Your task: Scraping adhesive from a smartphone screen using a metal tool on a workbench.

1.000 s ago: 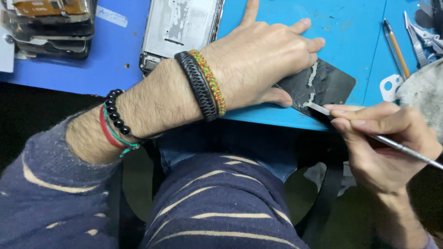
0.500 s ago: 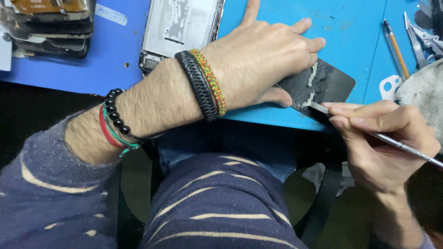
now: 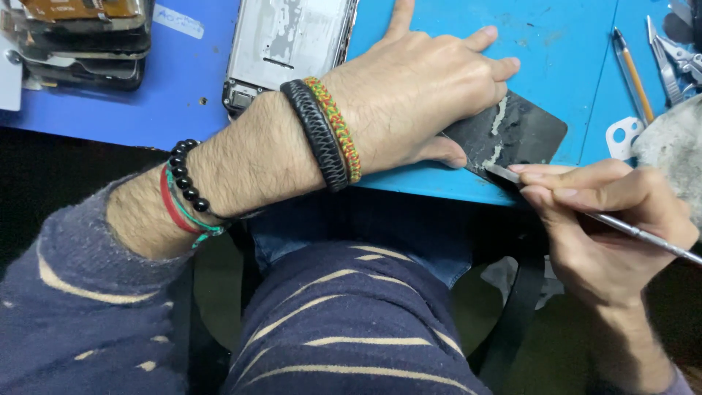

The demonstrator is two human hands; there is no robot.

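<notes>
My left hand (image 3: 424, 95) lies flat on a dark rectangular plate (image 3: 523, 135) at the front edge of the blue work mat (image 3: 556, 51), pinning it down. Pale streaks of residue run across the plate. My right hand (image 3: 607, 219) grips a thin metal scraper tool (image 3: 621, 228) like a pen. The tool's flat tip touches the plate's near edge, beside my left thumb. Woven and beaded bracelets circle my left wrist.
An opened phone frame (image 3: 285, 44) lies behind my left wrist. Stacked phone parts (image 3: 80, 36) sit at the far left. A pencil-like tool (image 3: 632, 73), metal pliers (image 3: 676, 55), a white plastic piece (image 3: 621, 137) and a grey cloth (image 3: 676, 153) lie to the right.
The scraper tip has shifted slightly along the plate's near edge. My left hand has stayed in place.
</notes>
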